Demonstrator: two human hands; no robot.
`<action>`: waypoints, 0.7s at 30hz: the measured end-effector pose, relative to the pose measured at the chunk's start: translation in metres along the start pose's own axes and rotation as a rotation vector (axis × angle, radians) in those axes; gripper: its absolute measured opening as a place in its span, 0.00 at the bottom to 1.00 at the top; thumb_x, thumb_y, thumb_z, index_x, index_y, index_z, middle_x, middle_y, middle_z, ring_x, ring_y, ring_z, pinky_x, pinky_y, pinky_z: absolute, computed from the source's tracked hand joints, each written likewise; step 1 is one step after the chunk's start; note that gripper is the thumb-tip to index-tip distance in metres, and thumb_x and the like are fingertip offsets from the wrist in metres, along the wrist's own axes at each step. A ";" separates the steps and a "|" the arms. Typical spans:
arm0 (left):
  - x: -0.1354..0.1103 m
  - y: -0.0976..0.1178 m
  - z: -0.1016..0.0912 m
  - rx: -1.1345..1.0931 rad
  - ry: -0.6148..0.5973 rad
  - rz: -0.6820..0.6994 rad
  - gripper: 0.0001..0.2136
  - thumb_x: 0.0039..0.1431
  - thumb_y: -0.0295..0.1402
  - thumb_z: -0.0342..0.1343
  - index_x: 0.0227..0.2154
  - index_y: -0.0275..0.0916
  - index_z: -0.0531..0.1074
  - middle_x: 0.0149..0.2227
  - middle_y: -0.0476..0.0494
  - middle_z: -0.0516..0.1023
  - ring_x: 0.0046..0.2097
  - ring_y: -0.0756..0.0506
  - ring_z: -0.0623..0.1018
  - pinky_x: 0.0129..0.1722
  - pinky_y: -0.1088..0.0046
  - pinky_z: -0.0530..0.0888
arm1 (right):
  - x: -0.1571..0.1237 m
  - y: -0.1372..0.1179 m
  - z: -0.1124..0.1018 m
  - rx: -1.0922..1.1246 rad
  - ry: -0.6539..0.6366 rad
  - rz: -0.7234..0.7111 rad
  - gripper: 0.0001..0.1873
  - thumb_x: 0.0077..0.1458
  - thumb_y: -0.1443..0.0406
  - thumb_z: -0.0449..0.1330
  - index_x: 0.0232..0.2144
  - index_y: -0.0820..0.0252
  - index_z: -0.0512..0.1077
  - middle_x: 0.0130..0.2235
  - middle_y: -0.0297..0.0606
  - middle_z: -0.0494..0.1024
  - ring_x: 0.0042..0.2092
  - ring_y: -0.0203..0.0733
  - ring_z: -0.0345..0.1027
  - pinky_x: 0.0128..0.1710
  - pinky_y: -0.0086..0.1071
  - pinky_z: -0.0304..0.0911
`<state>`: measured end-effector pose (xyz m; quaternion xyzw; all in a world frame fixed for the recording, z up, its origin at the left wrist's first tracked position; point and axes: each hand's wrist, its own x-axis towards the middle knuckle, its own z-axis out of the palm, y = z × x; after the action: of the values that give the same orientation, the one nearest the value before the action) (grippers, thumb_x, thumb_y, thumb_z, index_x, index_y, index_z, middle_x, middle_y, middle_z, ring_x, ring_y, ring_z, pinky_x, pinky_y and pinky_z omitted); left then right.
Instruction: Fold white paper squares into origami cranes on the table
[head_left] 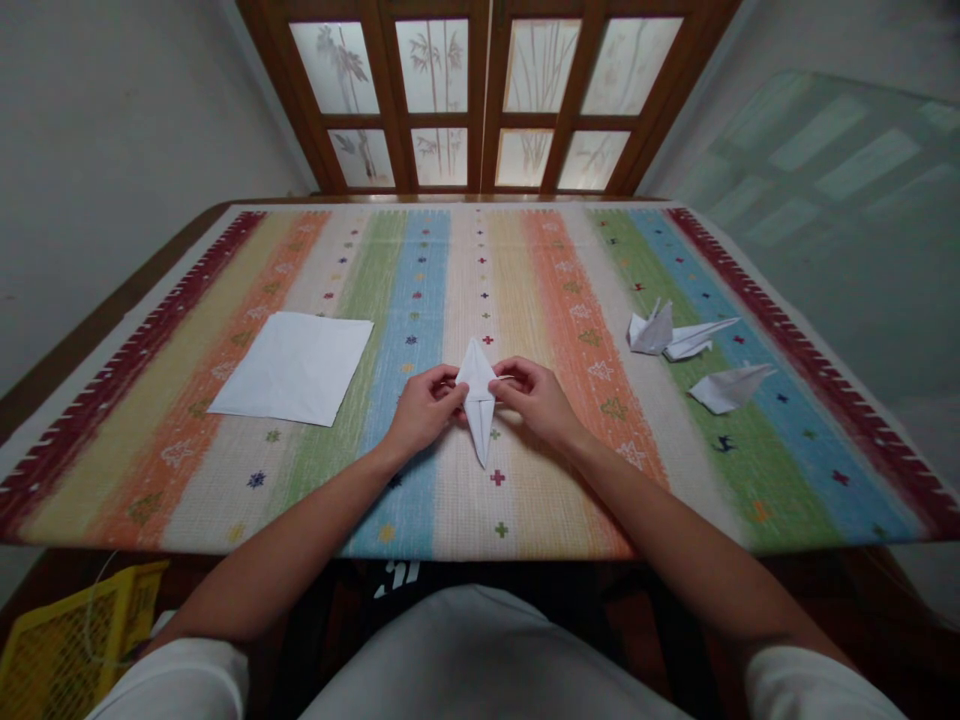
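A narrow, pointed piece of folded white paper (478, 418) stands at the middle of the striped table cover, its long tip pointing toward me. My left hand (424, 410) pinches its left side, and my right hand (534, 400) pinches its right side. Left of my hands lies a flat square of white paper (292, 368). Two folded white paper figures lie to the right, one with a raised wing-like fold (667, 330) and a smaller one (731, 387) nearer the cover's right border.
A multicoloured striped cover (570, 260) spreads over the wooden table, with a dark red border on both sides. A wooden door with frosted glass panes (487, 100) stands behind the table. A yellow plastic crate (82, 640) sits on the floor at lower left.
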<state>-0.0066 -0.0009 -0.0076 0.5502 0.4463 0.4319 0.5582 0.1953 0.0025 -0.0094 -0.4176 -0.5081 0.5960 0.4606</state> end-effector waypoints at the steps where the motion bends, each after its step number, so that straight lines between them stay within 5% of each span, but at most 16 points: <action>1: 0.000 0.000 0.000 0.006 0.005 0.003 0.13 0.60 0.39 0.65 0.41 0.35 0.79 0.33 0.45 0.83 0.28 0.49 0.80 0.27 0.75 0.80 | 0.000 0.000 0.000 -0.002 -0.004 0.003 0.16 0.50 0.58 0.76 0.37 0.54 0.75 0.37 0.36 0.82 0.38 0.44 0.81 0.42 0.41 0.78; 10: -0.001 0.002 0.001 0.056 0.027 0.023 0.12 0.60 0.38 0.64 0.42 0.35 0.79 0.32 0.45 0.83 0.28 0.49 0.81 0.29 0.74 0.80 | 0.000 -0.001 0.001 -0.117 0.092 -0.066 0.17 0.48 0.56 0.77 0.35 0.55 0.76 0.37 0.37 0.82 0.37 0.43 0.80 0.40 0.39 0.77; 21: 0.000 -0.001 0.002 0.006 0.067 0.062 0.12 0.61 0.39 0.65 0.41 0.37 0.77 0.37 0.44 0.83 0.32 0.49 0.82 0.32 0.73 0.83 | 0.001 -0.002 0.000 -0.069 0.046 -0.003 0.17 0.47 0.52 0.77 0.28 0.56 0.80 0.34 0.37 0.82 0.36 0.43 0.76 0.45 0.42 0.74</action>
<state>-0.0047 -0.0015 -0.0085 0.5507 0.4485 0.4659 0.5277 0.1948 0.0038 -0.0078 -0.4460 -0.5184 0.5676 0.4584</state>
